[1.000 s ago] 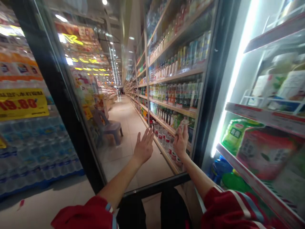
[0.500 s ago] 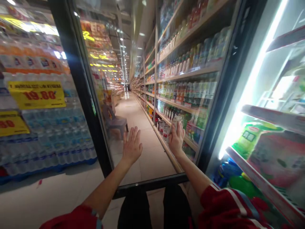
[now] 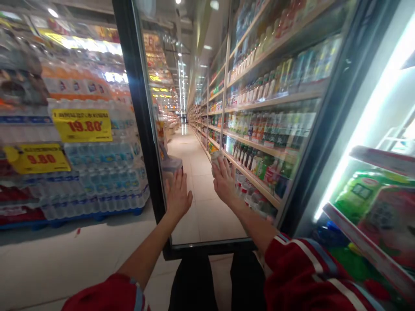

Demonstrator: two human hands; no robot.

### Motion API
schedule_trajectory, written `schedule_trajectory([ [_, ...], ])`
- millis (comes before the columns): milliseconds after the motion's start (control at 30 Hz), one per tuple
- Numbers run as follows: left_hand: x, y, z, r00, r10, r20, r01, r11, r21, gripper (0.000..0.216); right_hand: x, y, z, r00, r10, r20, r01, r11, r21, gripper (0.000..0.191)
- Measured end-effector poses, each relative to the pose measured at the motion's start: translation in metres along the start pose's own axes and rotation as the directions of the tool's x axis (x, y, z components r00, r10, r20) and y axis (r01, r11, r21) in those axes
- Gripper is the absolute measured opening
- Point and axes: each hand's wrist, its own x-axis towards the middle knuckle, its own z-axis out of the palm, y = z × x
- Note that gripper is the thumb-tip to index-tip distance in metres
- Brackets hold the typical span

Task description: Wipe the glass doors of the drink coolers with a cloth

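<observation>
A glass door [image 3: 210, 248] with a dark frame stands open in front of me. My left hand [image 3: 178, 196] lies flat against the lower left part of the glass, fingers stretched upward, holding nothing. My right hand [image 3: 225, 181] presses a crumpled whitish cloth [image 3: 217, 159] to the pane, right of my left hand. Fingers cover most of the cloth, and only its upper left edge shows.
On the right is a lit cooler with a shelf edge [image 3: 366, 242] and a green package [image 3: 356, 190]. Bottled-water packs [image 3: 106, 190] with a yellow price sign [image 3: 82, 125] are stacked at left. Drink shelves [image 3: 256, 142] and a plastic chair [image 3: 171, 164] show through or in the glass.
My right hand has moved left across the glass with the cloth, closer to my left hand. My left hand stays flat on the pane. The camera view has turned slightly left.
</observation>
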Motion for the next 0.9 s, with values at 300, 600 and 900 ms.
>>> schedule_trajectory([
  [300, -0.009, -0.016, -0.017, 0.995, 0.008, -0.097, -0.005, 1.000, 0.027, 0.068, 0.003, -0.047, 0.015, 0.883, -0.448, 0.139, 0.425, 0.890, 0.169, 0.044],
  [600, -0.016, -0.027, -0.026, 0.993, -0.002, -0.121, 0.014, 0.995, 0.094, 0.064, 0.017, -0.074, 0.030, 0.856, -0.510, 0.089, 0.484, 0.849, 0.210, 0.038],
  [900, -0.016, -0.030, -0.030, 0.996, -0.039, -0.084, 0.046, 0.995, 0.084, 0.066, 0.048, -0.068, 0.022, 0.911, -0.397, 0.109, 0.380, 0.913, 0.147, 0.043],
])
